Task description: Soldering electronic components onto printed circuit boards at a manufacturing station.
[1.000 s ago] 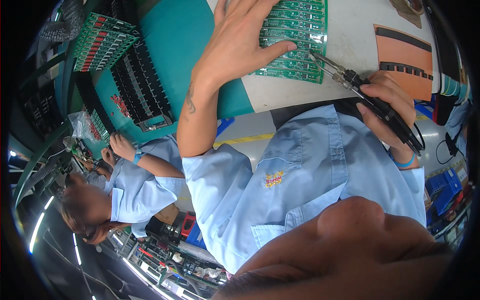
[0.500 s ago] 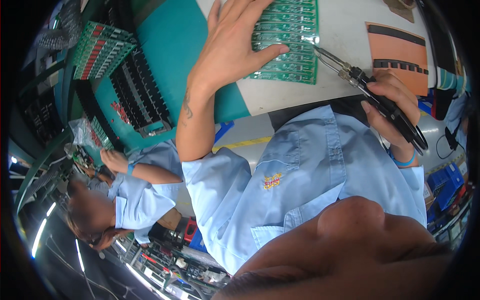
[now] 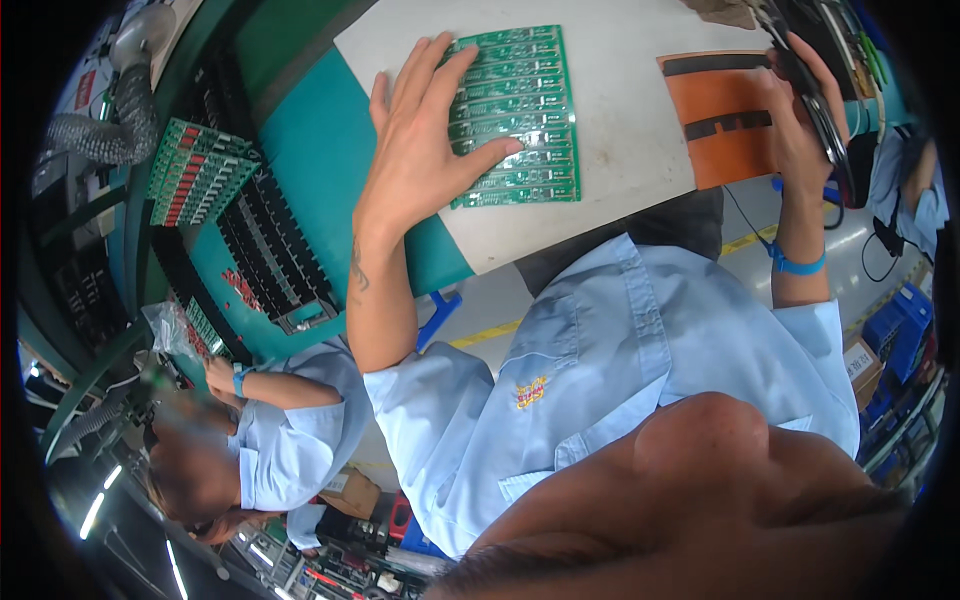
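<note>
Fingers (image 3: 470,75) of the left hand (image 3: 420,150) lay spread flat on the green circuit board panel (image 3: 520,120), which rested on the white bench (image 3: 620,90). The right hand (image 3: 800,110) was closed around a black-handled tool (image 3: 825,120), raised beside an orange sheet (image 3: 715,120). Well to the left, racks of boards (image 3: 195,170) stood near a co-worker (image 3: 270,430).
</note>
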